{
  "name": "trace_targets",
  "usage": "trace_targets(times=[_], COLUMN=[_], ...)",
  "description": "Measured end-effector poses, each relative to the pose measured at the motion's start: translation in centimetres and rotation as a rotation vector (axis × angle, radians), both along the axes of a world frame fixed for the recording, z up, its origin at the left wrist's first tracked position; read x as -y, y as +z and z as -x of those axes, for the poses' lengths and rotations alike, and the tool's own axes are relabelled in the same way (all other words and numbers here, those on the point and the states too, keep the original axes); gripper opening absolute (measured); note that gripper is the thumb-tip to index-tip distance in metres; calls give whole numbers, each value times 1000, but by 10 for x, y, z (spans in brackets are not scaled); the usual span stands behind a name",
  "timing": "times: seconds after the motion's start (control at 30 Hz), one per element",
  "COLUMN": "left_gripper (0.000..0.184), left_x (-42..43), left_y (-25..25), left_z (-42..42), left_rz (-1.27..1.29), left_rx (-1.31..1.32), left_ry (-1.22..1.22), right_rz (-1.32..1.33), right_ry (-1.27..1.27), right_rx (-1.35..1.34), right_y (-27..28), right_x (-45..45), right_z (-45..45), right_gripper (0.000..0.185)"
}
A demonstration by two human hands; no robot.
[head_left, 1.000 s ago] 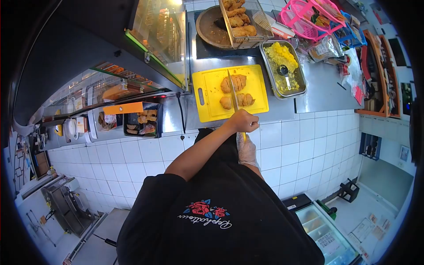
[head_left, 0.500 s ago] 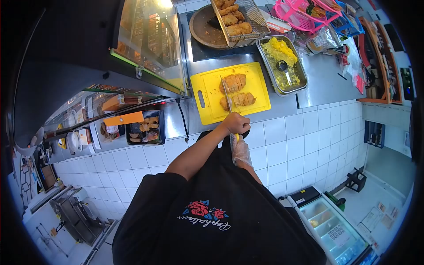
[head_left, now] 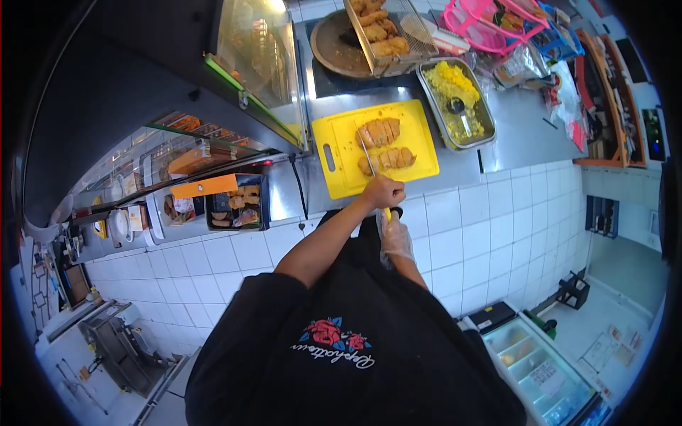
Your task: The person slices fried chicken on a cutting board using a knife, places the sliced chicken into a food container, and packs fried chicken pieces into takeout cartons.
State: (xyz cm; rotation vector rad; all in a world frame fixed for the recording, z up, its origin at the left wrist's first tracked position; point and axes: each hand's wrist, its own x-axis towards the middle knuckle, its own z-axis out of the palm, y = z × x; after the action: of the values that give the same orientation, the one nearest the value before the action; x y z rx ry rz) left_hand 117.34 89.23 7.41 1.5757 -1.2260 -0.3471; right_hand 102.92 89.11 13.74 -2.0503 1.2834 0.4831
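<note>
A yellow cutting board [head_left: 341,181] lies on the metal counter, with two pieces of breaded fried meat on it: a sliced far piece [head_left: 379,132] and a sliced near piece [head_left: 395,160]. The long blade of a knife [head_left: 369,154] points away from me across the left end of both. My bare left hand [head_left: 384,192] is closed in a fist over the knife at the board's near edge. Just behind it, my right hand [head_left: 395,240], in a clear plastic glove, closes on the yellow handle end. The fingers are partly hidden.
Right of the board stands a metal tray [head_left: 486,122] of chopped yellow food with a black scoop [head_left: 456,106]. Beyond are a wire basket [head_left: 420,53] of fried pieces, a round brown dish [head_left: 330,42] and a pink basket [head_left: 483,35]. A glass display case [head_left: 259,78] borders the left.
The view has shifted slightly, moving the board a little to the right. Both hands stay on the knife, whose blade still lies across the meat's left end.
</note>
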Motion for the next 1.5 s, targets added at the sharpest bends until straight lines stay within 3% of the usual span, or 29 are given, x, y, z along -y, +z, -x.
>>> trace_targets(times=[0.03, 0.13, 0.23, 0.33, 0.4, 0.47, 0.5, 0.57, 0.63, 0.67, 0.7, 0.73, 0.77, 0.8, 0.83, 0.9, 1.0, 1.07, 1.13, 1.2, 1.27, 1.33, 1.4, 1.5], left_gripper=[20, 19, 18, 18, 14, 12, 11, 12, 13, 15, 16, 15, 15, 15, 16, 20, 26, 29, 33, 34, 38, 41, 28, 26], left_x=[0, -2, 10, 21, 19, 5, -9, -45, -79, -101, -115, -141, -166, -186, -205, -236, -274, -304, -353, -418, -491, -571, -626, -663], left_y=[1, -3, 12, 13, 36, 77, 94, 109, 82, 70, 30, 8, -15, -21, -22, -21, -36, -14, -2, 47, 93, 127, 190, 278], left_z=[-3, 4, -3, -1, -6, -5, -1, 11, 23, 30, 45, 54, 64, 72, 82, 91, 88, 73, 51, 23, -14, -68, -115, -178], left_rz=[14, -41, -9, -70, -28, 90, 138, 70, -14, -247, -104, -251, -403, -404, -518, -627, -479, -414, -433, -302, -18, 14, 4, 77], left_rx=[-51, 140, -119, -197, -322, -352, -363, -380, -385, -449, -531, -585, -629, -432, -543, -556, -630, -738, -782, -917, -700, -601, -458, -334], left_ry=[-9, -19, -22, -36, -61, -37, -27, 5, 22, 64, 127, 105, 78, 124, 151, 176, 293, 409, 448, 546, 650, 722, 837, 928], right_rz=[-4, -49, -101, 14, 23, -42, 115, 267, 419, 495, 523, 547, 403, 422, 376, 394, 751, 906, 703, 558, 485, 394, 290, 346], right_ry=[-12, -64, -19, 191, 149, 26, 69, 81, 114, 146, 184, 239, 138, 141, 147, 230, 374, 373, 455, 499, 498, 516, 480, 786], right_rx=[62, 197, 156, 203, 287, 177, 273, 139, 91, 107, 126, 166, 218, 331, 443, 544, 669, 856, 927, 1009, 1099, 1181, 1130, 1004], right_y=[-8, -27, 0, -47, -40, 26, 12, 16, 10, -8, -43, -74, -64, -64, -49, -87, -66, -38, 8, 31, 40, 22, 15, 37], right_x=[5, -5, 16, 31, 43, 56, 69, 98, 126, 142, 165, 181, 181, 185, 182, 208, 198, 167, 108, 32, -42, -108, -170, -243], right_z=[-5, 9, 6, 29, 36, 28, 37, 31, 19, 14, 19, 20, 11, 3, 0, -2, -16, -31, -49, -74, -86, -102, -113, -132], right_gripper=[53, 55, 57, 51, 56, 60, 59, 58, 56, 54, 54, 54, 53, 52, 48, 34, 27, 23, 17, 13, 12, 8, 7, 7])
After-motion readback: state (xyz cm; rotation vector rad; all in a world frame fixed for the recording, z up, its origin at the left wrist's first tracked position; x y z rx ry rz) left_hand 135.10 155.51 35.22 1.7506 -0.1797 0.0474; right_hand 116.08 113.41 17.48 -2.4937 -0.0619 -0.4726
